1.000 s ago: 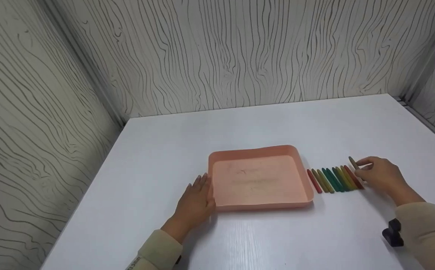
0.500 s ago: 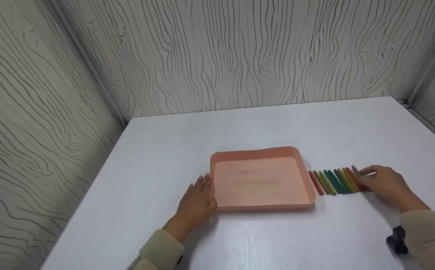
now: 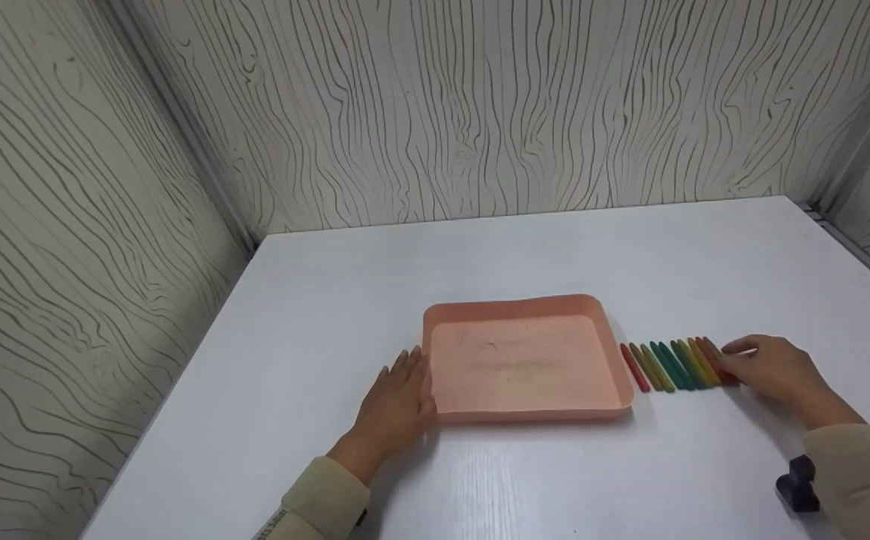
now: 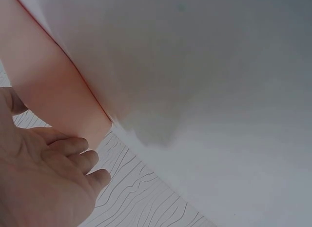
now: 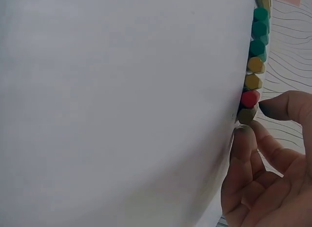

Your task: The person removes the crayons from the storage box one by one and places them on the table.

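Note:
A pink tray (image 3: 510,341) lies on the white table with faint smudges on its floor. My left hand (image 3: 394,405) rests along its left side, fingers fairly straight; in the left wrist view the left hand (image 4: 48,173) touches the tray's outer wall (image 4: 63,90). To the right of the tray is a row of crayon-like sticks (image 3: 675,365), red, yellowish, green and brown, side by side. At its right end my right hand (image 3: 776,371) pinches an olive-brown crayon (image 5: 247,115) between thumb and fingers, low against the red crayon (image 5: 250,98).
The white table (image 3: 555,480) carries the tray and sticks. A wood-grain patterned wall (image 3: 480,112) stands behind it, with another at the left. A black device (image 3: 799,486) sits by the right sleeve.
My right hand has lowered the olive-brown crayon from above the row's right end to lie next to the red one. The left hand has stayed on the tray.

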`<state>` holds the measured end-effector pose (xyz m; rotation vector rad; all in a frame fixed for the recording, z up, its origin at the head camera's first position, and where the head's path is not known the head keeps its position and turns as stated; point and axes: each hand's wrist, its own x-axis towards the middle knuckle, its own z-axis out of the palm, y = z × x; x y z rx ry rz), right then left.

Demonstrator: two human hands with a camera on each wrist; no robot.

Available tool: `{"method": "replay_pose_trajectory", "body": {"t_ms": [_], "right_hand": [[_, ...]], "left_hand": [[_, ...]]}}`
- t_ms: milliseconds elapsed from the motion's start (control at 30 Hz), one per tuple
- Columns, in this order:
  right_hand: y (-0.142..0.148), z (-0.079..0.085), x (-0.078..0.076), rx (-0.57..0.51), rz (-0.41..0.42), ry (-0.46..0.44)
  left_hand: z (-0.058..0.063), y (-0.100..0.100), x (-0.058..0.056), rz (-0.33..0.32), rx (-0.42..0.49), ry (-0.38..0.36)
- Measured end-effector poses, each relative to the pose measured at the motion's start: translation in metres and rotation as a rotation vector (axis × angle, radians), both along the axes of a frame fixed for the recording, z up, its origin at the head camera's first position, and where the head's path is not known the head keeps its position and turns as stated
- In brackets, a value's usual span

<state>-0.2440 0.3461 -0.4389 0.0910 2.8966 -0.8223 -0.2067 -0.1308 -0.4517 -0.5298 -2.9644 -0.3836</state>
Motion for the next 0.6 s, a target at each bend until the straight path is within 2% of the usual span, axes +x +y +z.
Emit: {"method": "replay_pose_trajectory", "body": {"t_ms": [133,267,400,600], "right_hand": [[-0.002,0.006,0.001,-0.006,-0.011,0.004],[-0.009,0.016,0.001,0.007,-0.006,0.053],[-0.022,0.028,-0.002,0.011,0.009,0.099],[-0.05,0.043,-0.01,-0.017,0.037,0.154]], "left_hand": [[0.001,0.001,-0.002,-0.007,-0.014,-0.003],[0.002,0.001,-0.004,-0.004,-0.016,0.003],[0.004,0.0,-0.007,0.008,-0.028,0.009],[0.012,0.006,-0.016,0.034,-0.103,0.038]]}}
